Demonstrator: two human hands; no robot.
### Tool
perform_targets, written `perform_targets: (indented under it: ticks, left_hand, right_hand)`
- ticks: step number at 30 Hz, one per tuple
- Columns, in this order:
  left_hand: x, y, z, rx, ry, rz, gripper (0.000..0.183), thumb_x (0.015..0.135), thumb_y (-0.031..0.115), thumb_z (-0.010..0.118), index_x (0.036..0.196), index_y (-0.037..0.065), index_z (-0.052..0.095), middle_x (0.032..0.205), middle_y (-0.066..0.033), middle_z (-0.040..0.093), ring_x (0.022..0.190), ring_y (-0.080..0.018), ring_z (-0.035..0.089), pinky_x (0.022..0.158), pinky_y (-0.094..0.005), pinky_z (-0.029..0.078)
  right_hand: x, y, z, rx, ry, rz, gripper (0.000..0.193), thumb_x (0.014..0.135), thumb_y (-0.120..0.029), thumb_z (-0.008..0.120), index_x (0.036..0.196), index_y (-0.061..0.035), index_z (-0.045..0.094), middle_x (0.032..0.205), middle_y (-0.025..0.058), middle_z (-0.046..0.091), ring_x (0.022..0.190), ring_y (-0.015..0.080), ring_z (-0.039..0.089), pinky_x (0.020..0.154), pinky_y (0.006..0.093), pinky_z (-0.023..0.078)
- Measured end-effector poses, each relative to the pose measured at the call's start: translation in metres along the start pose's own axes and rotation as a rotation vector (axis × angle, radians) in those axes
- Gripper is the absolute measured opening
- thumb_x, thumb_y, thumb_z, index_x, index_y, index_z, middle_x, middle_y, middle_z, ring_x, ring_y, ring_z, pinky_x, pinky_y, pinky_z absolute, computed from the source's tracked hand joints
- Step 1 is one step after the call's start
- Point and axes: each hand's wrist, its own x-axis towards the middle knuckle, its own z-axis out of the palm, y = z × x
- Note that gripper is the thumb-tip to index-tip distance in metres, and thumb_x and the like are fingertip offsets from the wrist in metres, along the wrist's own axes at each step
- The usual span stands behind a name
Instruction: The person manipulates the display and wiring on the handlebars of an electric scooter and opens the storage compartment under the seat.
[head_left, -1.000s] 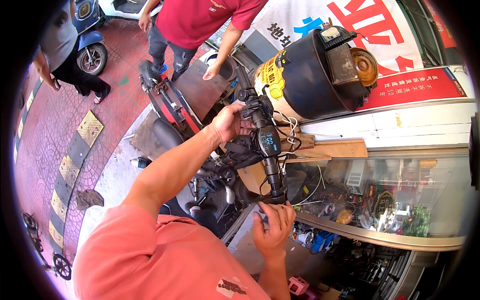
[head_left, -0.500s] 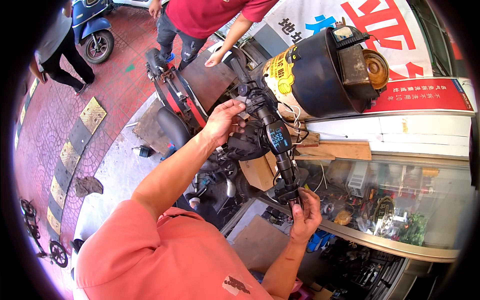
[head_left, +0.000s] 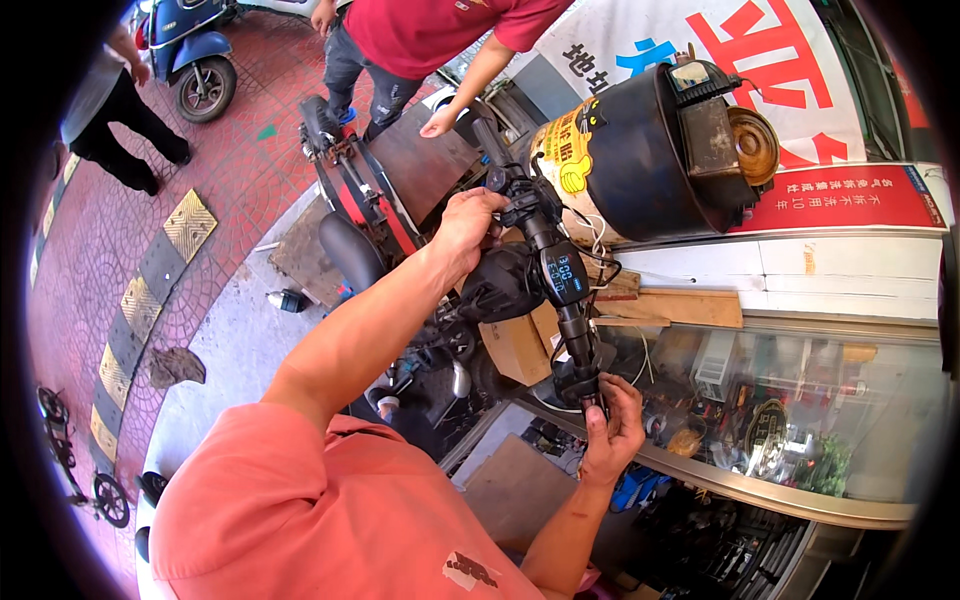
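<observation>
A black handlebar [head_left: 540,231] runs from upper left to lower right in front of me, with a small lit display [head_left: 566,275] at its middle. My left hand [head_left: 470,228] is closed in a pinch at the switch unit [head_left: 517,203] beside the left grip [head_left: 490,143]; its fingertips are partly hidden. At the other end, my right hand [head_left: 612,432] wraps round the right grip [head_left: 594,405], thumb on the near side. A black bag [head_left: 503,283] hangs by the bar below the display. Thin cables [head_left: 600,240] loop out past the bar.
Beyond the bar stands a black drum [head_left: 650,150] with a yellow sticker. A person in a dark red shirt [head_left: 430,35] stands ahead, one hand near the left grip. Right lies a glass display case [head_left: 770,400]. A red-and-black scooter [head_left: 375,200] and a cardboard box [head_left: 515,345] are left of it.
My left hand has shifted slightly right and up along the bar, onto the switch unit. The handlebar has moved a little to the right, and the display's reading differs. My right hand stays on its grip.
</observation>
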Motion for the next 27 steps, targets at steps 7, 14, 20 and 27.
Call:
perform_targets:
  ticks: [7, 14, 20, 27]
  left_hand:
    - [0.002, 0.007, -0.003, 0.050, -0.011, -0.028, 0.009, 0.096, 0.016, 0.068, 0.093, 0.008, 0.065, 0.073, -0.0009, 0.056, 0.058, -0.0139, 0.049, 0.054, -0.0347, 0.046]
    - [0.002, 0.003, 0.003, 0.036, 0.098, 0.014, 0.012, 0.095, 0.015, 0.069, 0.085, 0.009, 0.065, 0.067, 0.0005, 0.052, 0.056, -0.0133, 0.047, 0.052, -0.0338, 0.045]
    - [0.004, 0.000, 0.002, 0.056, 0.113, 0.052, 0.014, 0.095, 0.013, 0.071, 0.083, 0.008, 0.064, 0.066, 0.0025, 0.049, 0.055, -0.0112, 0.045, 0.051, -0.0325, 0.044]
    - [-0.001, -0.003, 0.003, -0.014, 0.080, 0.054, 0.019, 0.098, 0.014, 0.069, 0.080, 0.010, 0.062, 0.067, 0.0038, 0.051, 0.054, -0.0094, 0.044, 0.053, -0.0325, 0.051]
  right_hand:
    - [0.001, 0.001, -0.003, 0.009, -0.022, -0.028, 0.040, 0.090, -0.020, 0.076, 0.117, 0.0080, 0.066, 0.126, 0.0200, 0.060, 0.117, 0.0264, 0.060, 0.096, 0.0352, 0.053]
    - [0.002, 0.000, -0.004, -0.003, -0.026, -0.044, 0.041, 0.089, -0.022, 0.076, 0.117, 0.0072, 0.067, 0.126, 0.0188, 0.062, 0.117, 0.0261, 0.059, 0.098, 0.0358, 0.051]
    - [0.002, 0.002, -0.005, -0.003, -0.029, -0.060, 0.042, 0.089, -0.024, 0.077, 0.117, 0.0068, 0.067, 0.125, 0.0189, 0.063, 0.117, 0.0265, 0.059, 0.097, 0.0354, 0.050]
    - [0.002, 0.001, -0.005, 0.019, -0.026, -0.051, 0.043, 0.089, -0.024, 0.077, 0.117, 0.0070, 0.067, 0.125, 0.0194, 0.063, 0.118, 0.0273, 0.059, 0.100, 0.0370, 0.050]
